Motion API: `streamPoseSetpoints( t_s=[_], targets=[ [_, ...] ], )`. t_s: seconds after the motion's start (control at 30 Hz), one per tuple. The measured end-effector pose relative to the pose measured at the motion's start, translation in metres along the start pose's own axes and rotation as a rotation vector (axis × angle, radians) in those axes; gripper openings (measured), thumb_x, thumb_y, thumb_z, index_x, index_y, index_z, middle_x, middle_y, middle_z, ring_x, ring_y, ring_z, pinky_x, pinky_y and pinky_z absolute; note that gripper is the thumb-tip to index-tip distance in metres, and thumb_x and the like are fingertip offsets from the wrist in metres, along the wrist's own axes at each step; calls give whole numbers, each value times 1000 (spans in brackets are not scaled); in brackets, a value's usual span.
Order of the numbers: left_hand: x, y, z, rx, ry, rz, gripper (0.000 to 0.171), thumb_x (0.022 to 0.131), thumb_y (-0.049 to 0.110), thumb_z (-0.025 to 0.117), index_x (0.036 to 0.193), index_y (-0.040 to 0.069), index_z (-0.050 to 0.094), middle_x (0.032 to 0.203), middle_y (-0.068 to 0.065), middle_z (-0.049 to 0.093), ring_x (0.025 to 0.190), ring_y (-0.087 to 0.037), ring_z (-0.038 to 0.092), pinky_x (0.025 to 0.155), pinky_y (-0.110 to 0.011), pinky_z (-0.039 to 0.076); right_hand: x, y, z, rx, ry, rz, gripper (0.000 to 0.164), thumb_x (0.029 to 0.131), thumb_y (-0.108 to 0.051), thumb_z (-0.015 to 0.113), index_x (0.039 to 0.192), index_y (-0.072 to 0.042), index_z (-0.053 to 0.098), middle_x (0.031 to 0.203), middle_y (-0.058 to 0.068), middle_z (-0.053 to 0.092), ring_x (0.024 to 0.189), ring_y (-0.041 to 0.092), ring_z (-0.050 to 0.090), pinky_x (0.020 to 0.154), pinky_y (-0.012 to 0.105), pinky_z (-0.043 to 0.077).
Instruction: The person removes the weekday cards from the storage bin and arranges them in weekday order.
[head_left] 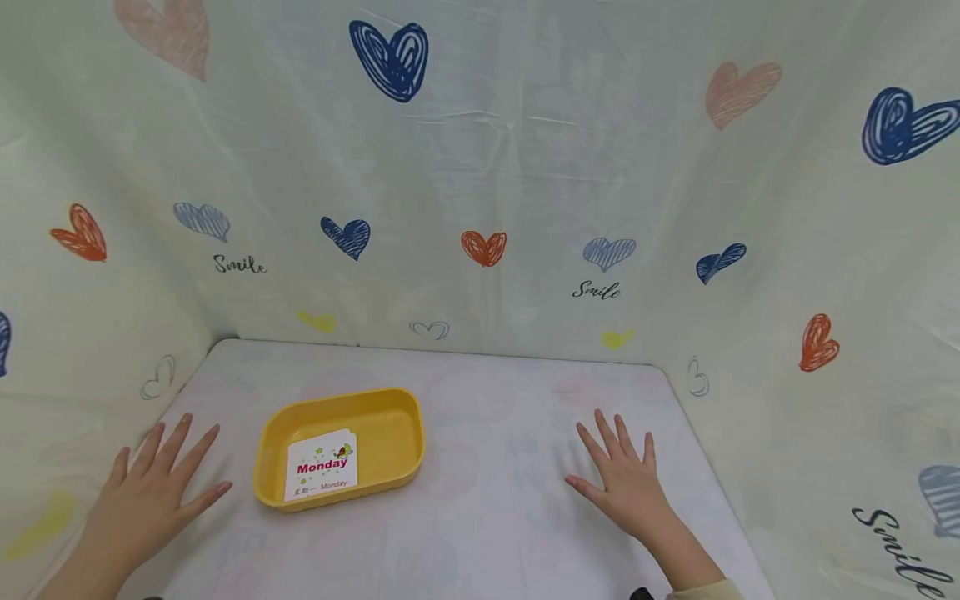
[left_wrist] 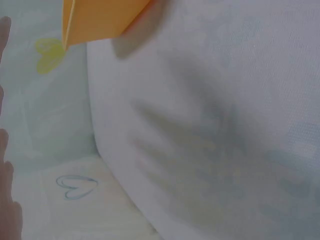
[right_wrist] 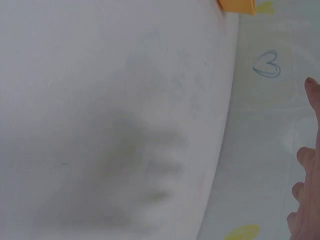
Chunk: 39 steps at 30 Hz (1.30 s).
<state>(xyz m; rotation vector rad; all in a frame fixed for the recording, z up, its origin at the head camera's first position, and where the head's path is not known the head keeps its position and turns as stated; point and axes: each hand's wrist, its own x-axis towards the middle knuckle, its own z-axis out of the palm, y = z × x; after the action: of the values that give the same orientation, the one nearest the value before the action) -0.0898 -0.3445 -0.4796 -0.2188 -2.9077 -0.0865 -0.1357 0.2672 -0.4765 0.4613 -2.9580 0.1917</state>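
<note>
The left hand (head_left: 146, 496) at lower left and the right hand (head_left: 628, 487) at lower right have their fingers spread wide and hold nothing. The Monday card (head_left: 321, 467) lies in the tray (head_left: 388, 433), left of centre. I judge no handling is in progress; whether work is beginning or finished, I cannot tell. Only the head view shows the card; the wrist views show finger shadows (left_wrist: 175, 127) clearly on the table (left_wrist: 260, 65).
</note>
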Motion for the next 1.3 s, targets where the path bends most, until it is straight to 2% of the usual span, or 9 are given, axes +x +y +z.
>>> streamPoseSetpoints(
  t_s=[0.13, 0.3, 0.4, 0.53, 0.77, 0.87, 1.03, 1.17, 1.3],
  targets=[
    [3, 2, -1, -20, -3, -14, 98, 89, 54, 61, 158, 23, -1, 160, -22, -3, 142, -40, -18, 105, -60, -19, 2, -2, 0, 22, 6, 5, 83, 87, -64, 58, 152, -19, 36, 160, 13, 16, 145, 40, 8, 104, 71, -2],
    [8, 5, -1, -57, -9, -53, 98, 90, 54, 60, 157, 20, -1, 159, -25, -3, 141, -49, -8, 105, -66, -14, 6, -9, -1, 79, 3, 20, 83, 87, -62, 59, 153, -17, 35, 161, 13, 15, 145, 39, 6, 105, 71, -3],
    [9, 7, 2, -109, 2, -62, 96, 90, 52, 61, 158, 18, 1, 158, -27, -1, 140, -52, -2, 103, -71, -6, 8, -17, -1, 115, 3, 25, 84, 87, -60, 61, 153, -16, 34, 161, 13, 15, 145, 40, 7, 105, 71, -2],
    [11, 9, 6, -226, -15, -83, 93, 92, 48, 61, 158, 18, 4, 156, -31, -1, 136, -58, 0, 98, -78, 2, 12, -29, -1, 183, 16, 19, 84, 86, -54, 65, 153, -15, 34, 160, 14, 16, 145, 41, 8, 105, 71, -1],
    [15, 17, 12, -476, -144, -180, 90, 96, 44, 58, 156, 9, 0, 152, -36, -11, 133, -63, -6, 93, -80, 7, 19, -49, 3, 307, 7, 9, 86, 86, -54, 66, 154, -15, 31, 160, 13, 17, 145, 39, 10, 106, 68, -1],
    [17, 20, 15, -542, -166, -195, 90, 96, 42, 58, 155, 5, 1, 150, -40, -7, 132, -64, -1, 91, -81, 11, 22, -56, 7, 358, 5, 3, 86, 86, -54, 66, 154, -15, 30, 160, 11, 18, 145, 38, 11, 107, 68, 0],
    [17, 28, 20, -660, -205, -215, 88, 97, 36, 59, 154, 1, 2, 147, -44, 2, 132, -64, 4, 93, -79, 13, 27, -69, 16, 446, 26, -20, 86, 85, -49, 71, 153, -14, 33, 159, 11, 23, 144, 36, 18, 108, 66, 8],
    [19, 35, 25, -736, -291, -261, 89, 97, 33, 60, 153, -2, 1, 147, -44, 7, 128, -65, 15, 95, -76, 20, 30, -80, 24, 586, 27, -16, 84, 83, -44, 74, 152, -14, 36, 157, 7, 28, 142, 33, 24, 108, 63, 18],
    [23, 43, 30, -788, -399, -346, 90, 97, 37, 58, 154, 0, -1, 148, -42, 6, 123, -63, 27, 93, -69, 36, 29, -90, 32, 746, 10, 4, 84, 83, -45, 75, 152, -16, 36, 156, 4, 29, 141, 33, 26, 105, 62, 26]
  ],
)
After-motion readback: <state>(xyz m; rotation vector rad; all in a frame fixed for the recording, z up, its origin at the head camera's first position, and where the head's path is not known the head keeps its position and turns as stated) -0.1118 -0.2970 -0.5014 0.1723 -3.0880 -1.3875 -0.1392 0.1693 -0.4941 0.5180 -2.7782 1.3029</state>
